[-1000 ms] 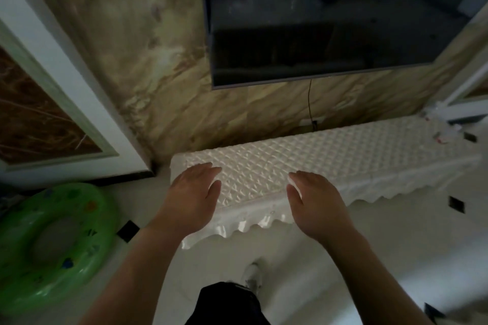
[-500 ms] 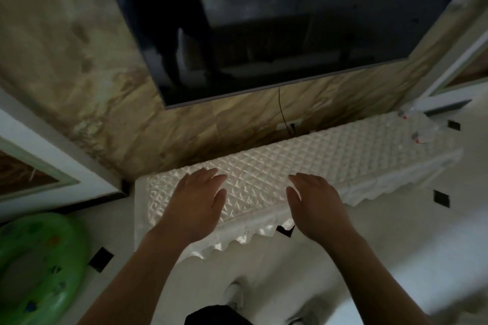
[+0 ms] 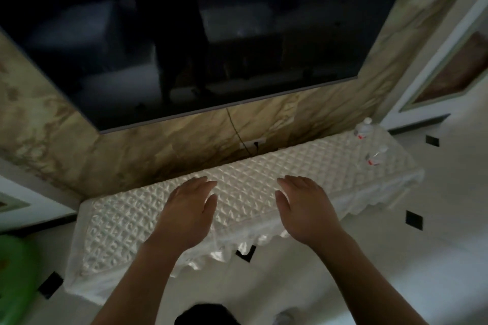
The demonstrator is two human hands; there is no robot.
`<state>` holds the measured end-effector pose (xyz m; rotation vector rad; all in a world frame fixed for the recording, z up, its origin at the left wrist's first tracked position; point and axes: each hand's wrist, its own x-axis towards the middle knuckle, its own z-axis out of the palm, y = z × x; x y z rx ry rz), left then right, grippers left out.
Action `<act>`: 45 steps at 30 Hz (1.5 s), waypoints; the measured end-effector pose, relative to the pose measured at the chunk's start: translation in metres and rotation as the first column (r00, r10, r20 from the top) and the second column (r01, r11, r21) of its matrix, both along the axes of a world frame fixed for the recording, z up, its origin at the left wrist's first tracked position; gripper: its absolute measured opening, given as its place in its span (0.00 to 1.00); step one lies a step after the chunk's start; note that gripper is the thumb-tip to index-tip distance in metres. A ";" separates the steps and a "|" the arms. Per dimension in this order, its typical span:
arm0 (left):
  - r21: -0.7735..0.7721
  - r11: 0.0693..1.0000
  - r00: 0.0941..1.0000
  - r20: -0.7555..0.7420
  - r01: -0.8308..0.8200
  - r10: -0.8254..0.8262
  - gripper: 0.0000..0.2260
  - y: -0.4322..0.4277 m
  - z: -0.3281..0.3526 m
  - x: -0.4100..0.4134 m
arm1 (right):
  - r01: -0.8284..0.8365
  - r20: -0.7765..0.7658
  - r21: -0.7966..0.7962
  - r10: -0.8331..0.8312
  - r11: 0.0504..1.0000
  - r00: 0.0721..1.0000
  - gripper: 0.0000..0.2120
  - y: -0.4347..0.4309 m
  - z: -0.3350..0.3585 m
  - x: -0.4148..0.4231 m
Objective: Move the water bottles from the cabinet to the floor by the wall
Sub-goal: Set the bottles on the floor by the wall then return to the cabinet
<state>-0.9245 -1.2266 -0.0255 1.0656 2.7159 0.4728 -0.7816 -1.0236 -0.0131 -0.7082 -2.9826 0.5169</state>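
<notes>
A dark television (image 3: 184,34) fills the upper frame. Below it, a quilted white cabinet cover (image 3: 245,177) crosses the middle. The left hand (image 3: 187,208) and right hand (image 3: 307,206) hover at centre, fingers straight and loosely spread, holding nothing. At the cover's right end sit the far water bottle (image 3: 364,130) and near water bottle (image 3: 374,158), well apart from the fingers. Their red labels are too small to read.

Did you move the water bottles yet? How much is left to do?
Nothing looks done: the far bottle and the near bottle both stand at the right end of the cabinet. Nothing is in hand: the left hand and right hand are open and empty above it. Both bottles are left to carry to the floor.
</notes>
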 end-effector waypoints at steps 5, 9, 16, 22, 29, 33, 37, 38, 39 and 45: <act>0.019 1.000 1.000 0.006 0.004 -0.004 0.28 0.067 0.003 0.021 | 0.009 0.009 -0.006 -0.009 1.000 1.000 0.24 0.069 0.003 0.022; 0.012 1.000 0.999 0.033 -0.017 0.016 0.24 0.112 -0.005 0.023 | 0.004 0.017 -0.014 -0.003 1.000 1.000 0.25 0.116 -0.006 0.025; 0.040 0.998 0.996 0.072 -0.055 0.052 0.23 0.204 -0.037 0.011 | -0.040 0.052 0.015 0.040 0.999 0.998 0.23 0.207 -0.024 0.006; 0.049 0.999 0.995 0.098 -0.002 -0.003 0.28 0.301 -0.045 -0.002 | -0.036 0.068 0.053 0.033 0.998 0.997 0.23 0.302 -0.026 -0.015; -0.025 0.999 0.992 0.120 0.038 -0.035 0.26 0.404 -0.018 -0.012 | 0.066 0.044 0.023 -0.067 0.998 0.997 0.22 0.395 -0.014 0.003; -0.062 0.996 0.990 0.125 0.066 -0.058 0.27 0.468 -0.014 0.001 | 0.102 0.026 -0.012 -0.102 0.995 0.994 0.23 0.457 -0.017 0.025; -0.068 0.995 0.991 0.123 0.066 -0.058 0.27 0.535 -0.012 0.041 | 0.085 0.023 -0.031 -0.084 0.996 0.996 0.22 0.524 -0.028 0.055; -0.074 0.995 0.991 0.124 0.060 -0.051 0.27 0.552 -0.012 0.053 | 0.069 0.020 -0.034 -0.069 0.997 0.997 0.23 0.541 -0.029 0.064; -0.077 0.996 0.991 0.127 0.052 -0.042 0.27 0.568 -0.013 0.065 | 0.054 0.016 -0.036 -0.054 0.998 0.998 0.24 0.558 -0.030 0.072; -0.055 0.998 0.992 0.125 -0.025 0.032 0.28 0.648 -0.018 0.124 | -0.050 0.022 -0.025 0.051 0.998 0.998 0.22 0.650 -0.029 0.114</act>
